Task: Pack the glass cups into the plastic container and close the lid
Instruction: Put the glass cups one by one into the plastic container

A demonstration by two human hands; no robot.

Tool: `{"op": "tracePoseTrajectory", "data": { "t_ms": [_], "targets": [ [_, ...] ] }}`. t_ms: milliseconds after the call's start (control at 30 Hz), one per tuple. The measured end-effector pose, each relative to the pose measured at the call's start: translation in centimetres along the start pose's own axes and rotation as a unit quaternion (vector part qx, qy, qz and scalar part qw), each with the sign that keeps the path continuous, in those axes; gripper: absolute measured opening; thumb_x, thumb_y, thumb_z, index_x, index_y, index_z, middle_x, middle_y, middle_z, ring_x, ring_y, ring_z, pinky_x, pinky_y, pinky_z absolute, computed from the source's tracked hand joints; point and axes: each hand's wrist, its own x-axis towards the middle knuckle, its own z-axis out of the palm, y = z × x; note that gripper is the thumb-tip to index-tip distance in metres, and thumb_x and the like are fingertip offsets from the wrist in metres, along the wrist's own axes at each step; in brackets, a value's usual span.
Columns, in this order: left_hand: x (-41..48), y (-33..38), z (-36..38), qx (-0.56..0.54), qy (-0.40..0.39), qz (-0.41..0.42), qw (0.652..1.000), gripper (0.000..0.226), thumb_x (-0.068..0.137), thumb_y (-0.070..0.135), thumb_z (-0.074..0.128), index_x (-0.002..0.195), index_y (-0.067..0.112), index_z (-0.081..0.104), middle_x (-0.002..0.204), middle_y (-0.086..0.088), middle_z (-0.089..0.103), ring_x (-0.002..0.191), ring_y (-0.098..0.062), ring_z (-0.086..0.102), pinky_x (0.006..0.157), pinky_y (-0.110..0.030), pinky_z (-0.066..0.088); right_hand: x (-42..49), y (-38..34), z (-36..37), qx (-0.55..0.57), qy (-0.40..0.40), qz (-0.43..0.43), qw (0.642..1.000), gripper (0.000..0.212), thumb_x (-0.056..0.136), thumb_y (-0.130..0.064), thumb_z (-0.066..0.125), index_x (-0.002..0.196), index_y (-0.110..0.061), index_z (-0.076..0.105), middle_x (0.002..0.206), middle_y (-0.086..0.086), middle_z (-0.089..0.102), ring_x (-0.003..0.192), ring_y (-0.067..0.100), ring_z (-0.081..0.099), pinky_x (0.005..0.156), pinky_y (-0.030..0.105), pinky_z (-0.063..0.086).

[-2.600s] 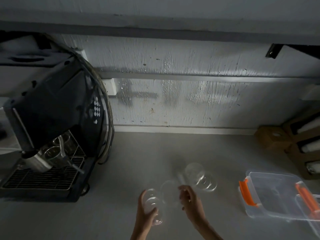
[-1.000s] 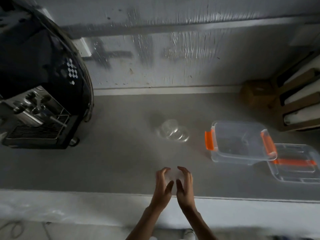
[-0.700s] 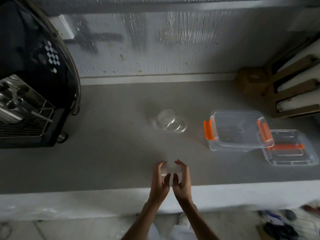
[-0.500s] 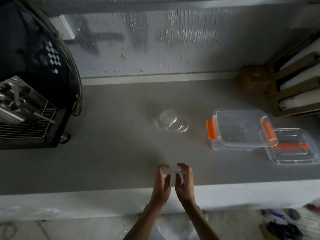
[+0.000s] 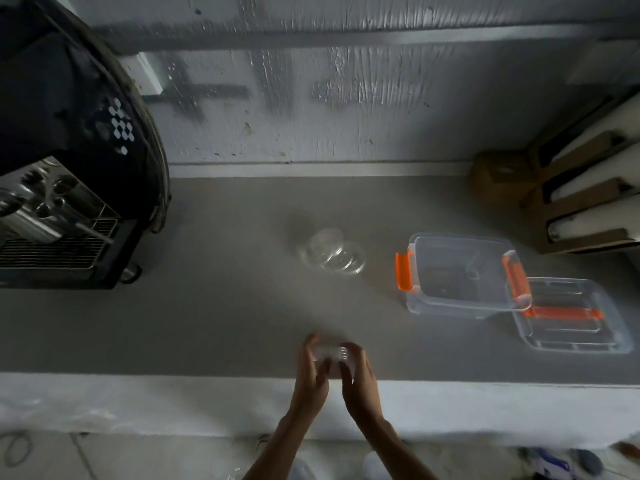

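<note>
Near the front edge of the counter (image 5: 214, 327), I hold a glass (image 5: 329, 352) between both hands. My left hand (image 5: 311, 374) wraps it from the left and my right hand (image 5: 358, 375) from the right, fingers curled close around it, thumbs almost meeting on my side. The glass is blurred and clear, so I cannot tell whether it is 1 cup or more than 1, nor which way its mouth faces.

Farther back on the counter, about mid-depth, more cups (image 5: 331, 255) sit bunched together, well apart from my hands. They are see-through and overlap, and I cannot count them with any certainty.

To their right stands the container (image 5: 459, 299), clear plastic with an orange clip (image 5: 403, 271) on its left end and another on its right end. It is open. Something dark shows at its bottom, which I cannot make out. Its lid (image 5: 609, 336) lies flat on the counter just right of it and a little nearer to me, touching or slightly overlapped by the container's right front corner, with an orange strip across it.

At the far left a black coffee machine (image 5: 69, 150) with a metal drip grid stands against the wall. At the far right, brown holders (image 5: 588, 202) keep pale stacks lying sideways.
</note>
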Motion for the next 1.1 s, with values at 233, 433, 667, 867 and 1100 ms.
{"op": "tracePoseTrajectory", "data": {
  "t_ms": [233, 433, 667, 867, 1100],
  "targets": [
    [1.3, -0.7, -1.2, 0.022, -0.075, -0.012, 0.997, 0.035, 0.099, 0.017, 0.043, 0.133, 0.011, 0.038, 0.135, -0.007, 0.048, 0.128, -0.024, 0.048, 0.105, -0.022, 0.034, 1.2, -1.2, -0.9, -0.025, -0.002, 0.019, 1.0, 0.027, 0.094, -0.02, 0.056, 0.115, -0.037, 0.051, 0.113, -0.016, 0.061, 0.105, 0.005, 0.06, 0.086, 0.016, 0.046],
    [3.9, 3.3, -2.8, -0.09, -0.107, -0.035, 0.99, 0.073, 0.068, 0.063, 0.068, 0.122, 0.018, 0.048, 0.111, 0.012, 0.062, 0.096, 0.005, 0.062, 0.081, -0.013, 0.049, 4.2, -4.3, -5.5, 0.175, -0.019, 0.096, 0.98, 0.042, 0.087, 0.007, 0.062, 0.124, -0.013, 0.057, 0.096, 0.002, 0.067, 0.08, 0.004, 0.066, 0.076, 0.023, 0.054],
    [6.8, 10.6, -2.2, -0.169, -0.187, -0.087, 0.964, 0.039, 0.061, 0.003, 0.055, 0.097, 0.015, 0.061, 0.071, -0.001, 0.065, 0.055, -0.012, 0.06, 0.048, -0.026, 0.046, 6.5, -7.3, -12.7, 0.434, -0.133, 0.209, 0.866, 0.027, 0.091, 0.003, 0.055, 0.116, -0.004, 0.062, 0.083, 0.013, 0.064, 0.07, 0.022, 0.066, 0.071, 0.036, 0.059],
    [7.2, 14.0, 0.4, -0.192, -0.146, -0.067, 0.968, 0.015, 0.096, 0.031, 0.051, 0.108, 0.025, 0.059, 0.08, 0.0, 0.068, 0.069, -0.013, 0.065, 0.058, -0.027, 0.053, 6.6, -8.7, -13.5, 0.482, -0.046, 0.195, 0.853, 0.011, 0.096, -0.007, 0.055, 0.097, -0.005, 0.066, 0.081, 0.01, 0.069, 0.076, 0.021, 0.073, 0.069, 0.036, 0.06],
    [7.0, 15.3, 2.8, -0.076, -0.184, 0.009, 0.98, 0.014, 0.1, 0.017, 0.044, 0.108, 0.019, 0.056, 0.095, 0.004, 0.062, 0.087, -0.009, 0.059, 0.075, -0.012, 0.047, 6.1, -7.4, -15.9, 0.443, -0.052, 0.185, 0.876, 0.027, 0.085, -0.019, 0.071, 0.109, -0.007, 0.069, 0.095, 0.01, 0.074, 0.087, 0.023, 0.072, 0.073, 0.039, 0.059]
  ]
}}
